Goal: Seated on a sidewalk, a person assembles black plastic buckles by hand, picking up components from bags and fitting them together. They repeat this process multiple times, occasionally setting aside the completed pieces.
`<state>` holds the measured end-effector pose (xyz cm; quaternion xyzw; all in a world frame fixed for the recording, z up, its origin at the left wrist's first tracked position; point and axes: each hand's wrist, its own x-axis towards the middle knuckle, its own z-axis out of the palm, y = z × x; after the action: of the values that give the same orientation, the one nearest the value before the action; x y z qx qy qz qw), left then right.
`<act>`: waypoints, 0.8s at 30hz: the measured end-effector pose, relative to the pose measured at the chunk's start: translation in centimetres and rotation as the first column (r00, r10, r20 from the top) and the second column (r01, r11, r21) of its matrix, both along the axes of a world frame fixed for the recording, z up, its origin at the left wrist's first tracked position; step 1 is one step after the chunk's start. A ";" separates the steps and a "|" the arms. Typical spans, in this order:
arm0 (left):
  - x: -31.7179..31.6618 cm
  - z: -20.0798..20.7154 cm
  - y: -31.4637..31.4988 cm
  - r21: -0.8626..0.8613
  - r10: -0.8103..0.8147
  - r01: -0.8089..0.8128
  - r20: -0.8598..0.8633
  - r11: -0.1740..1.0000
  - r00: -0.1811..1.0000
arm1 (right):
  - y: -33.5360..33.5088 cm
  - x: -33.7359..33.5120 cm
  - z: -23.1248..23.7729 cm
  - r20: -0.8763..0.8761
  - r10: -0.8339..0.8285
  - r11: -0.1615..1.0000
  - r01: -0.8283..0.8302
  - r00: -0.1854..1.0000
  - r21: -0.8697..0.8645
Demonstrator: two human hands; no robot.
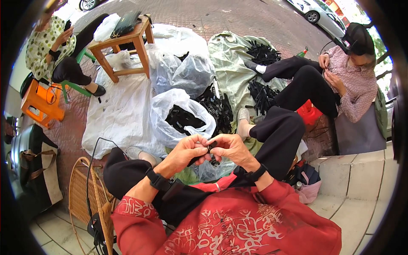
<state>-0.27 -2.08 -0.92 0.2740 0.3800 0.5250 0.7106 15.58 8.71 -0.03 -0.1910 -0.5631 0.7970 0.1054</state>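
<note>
Over my lap, my left hand (189, 152) and my right hand (231, 148) meet, fingertips pinched together. Between them is a small black strip-like piece (211, 145), gripped from both sides; its exact kind is too small to make out. Just beyond my hands stands a clear plastic bag (160, 111), its mouth spread and filled with black pieces (183, 119). More loose black strips (217, 108) lie heaped to the right of that bag. Below my hands a crumpled clear plastic sheet (210, 171) shows between my legs.
A wooden stool (138, 51) holds a dark bag. An orange plastic stool (42, 102) and a wicker basket (83, 191) stand left. Two seated people flank me: one far left, one at right with a person's hands (329, 70) raised. Black heaps (261, 95) lie on green cloth (231, 55).
</note>
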 end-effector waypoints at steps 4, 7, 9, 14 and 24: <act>0.6 0.6 -0.1 -0.012 0.085 -0.088 -0.148 0.996 0.985 | 0.3 0.1 0.5 0.028 -0.076 0.996 0.075 0.997 0.056; 0.3 0.9 -0.7 -0.050 0.040 -0.050 -0.197 0.998 0.980 | 0.4 -0.1 0.5 0.027 -0.069 0.993 0.066 0.997 0.100; 0.3 0.7 -1.0 -0.032 0.043 -0.051 -0.224 0.998 0.974 | 0.1 -0.1 0.9 0.082 0.013 0.993 -0.023 0.997 0.119; 0.4 0.4 -0.7 -0.002 0.021 -0.022 -0.221 1.000 0.975 | 0.0 0.0 0.8 0.088 0.027 0.966 -0.048 0.996 0.252; 0.9 -1.6 0.0 0.104 0.061 -0.074 0.119 0.992 0.991 | -1.2 -0.3 0.5 -0.101 -0.161 0.954 0.181 0.982 0.241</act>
<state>0.67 -2.05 -2.49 0.2680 0.3182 0.5836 0.6974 15.24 7.47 0.49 -0.1921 -0.6352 0.7150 0.2199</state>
